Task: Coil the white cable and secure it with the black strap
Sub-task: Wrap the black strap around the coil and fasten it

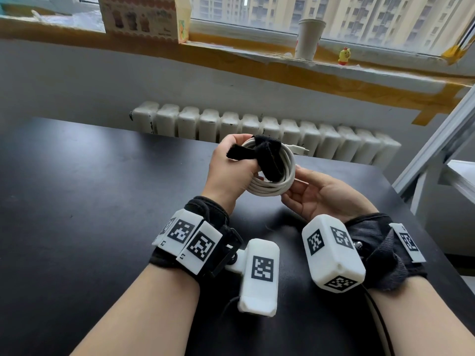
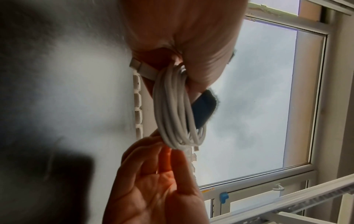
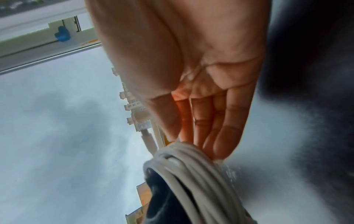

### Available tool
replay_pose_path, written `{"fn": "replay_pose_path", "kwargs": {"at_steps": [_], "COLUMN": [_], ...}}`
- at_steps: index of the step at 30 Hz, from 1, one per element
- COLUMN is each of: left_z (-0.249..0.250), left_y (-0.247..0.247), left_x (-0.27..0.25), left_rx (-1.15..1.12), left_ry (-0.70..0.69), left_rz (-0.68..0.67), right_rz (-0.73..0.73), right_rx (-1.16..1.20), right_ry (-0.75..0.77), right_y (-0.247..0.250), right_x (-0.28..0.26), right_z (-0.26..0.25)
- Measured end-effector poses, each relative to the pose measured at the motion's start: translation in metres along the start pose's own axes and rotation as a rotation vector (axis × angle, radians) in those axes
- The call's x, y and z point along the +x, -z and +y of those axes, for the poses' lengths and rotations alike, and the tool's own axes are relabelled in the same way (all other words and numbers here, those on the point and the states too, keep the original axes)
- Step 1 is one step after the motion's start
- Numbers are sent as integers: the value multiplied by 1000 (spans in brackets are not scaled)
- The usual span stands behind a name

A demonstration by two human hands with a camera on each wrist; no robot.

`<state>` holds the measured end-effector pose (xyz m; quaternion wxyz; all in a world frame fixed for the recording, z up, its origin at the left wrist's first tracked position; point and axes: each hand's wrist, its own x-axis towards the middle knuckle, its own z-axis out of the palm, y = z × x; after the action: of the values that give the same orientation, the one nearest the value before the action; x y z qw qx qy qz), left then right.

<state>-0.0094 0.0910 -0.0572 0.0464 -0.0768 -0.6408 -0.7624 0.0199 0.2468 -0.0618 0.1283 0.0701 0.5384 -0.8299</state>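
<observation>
The white cable (image 1: 270, 185) is wound into a coil and held up above the black table (image 1: 77, 201). My left hand (image 1: 246, 160) grips the coil's left side and pinches the loose end of the black strap (image 1: 267, 155), which loops loosely over the coil's top. My right hand (image 1: 293, 183), palm up, pinches the coil's right edge between thumb and straight fingers. A cable plug (image 1: 300, 149) sticks out at the far side. The left wrist view shows the coil (image 2: 172, 113), the strap (image 2: 203, 109) and the right hand (image 2: 172, 150). The right wrist view shows the fingertips (image 3: 216, 148) on the coil (image 3: 201, 174).
A white radiator (image 1: 257, 124) runs behind the table's far edge. On the windowsill stand a paper cup (image 1: 308, 37), a small yellow toy (image 1: 344, 56) and a printed carton (image 1: 144, 16). A metal frame (image 1: 437, 150) rises at the right.
</observation>
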Motion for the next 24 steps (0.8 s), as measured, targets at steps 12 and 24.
{"fn": "replay_pose_path", "kwargs": {"at_steps": [12, 24], "left_z": [0, 0], "left_y": [-6, -8], "left_x": [-4, -5], "left_rx": [37, 17], "left_ry": [27, 105], "left_rz": [-84, -123], "right_rz": [264, 205], "right_rx": [-590, -378], "right_ry": [295, 160], "right_y": [-23, -16], "right_x": [-1, -2], "right_z": [4, -1]}}
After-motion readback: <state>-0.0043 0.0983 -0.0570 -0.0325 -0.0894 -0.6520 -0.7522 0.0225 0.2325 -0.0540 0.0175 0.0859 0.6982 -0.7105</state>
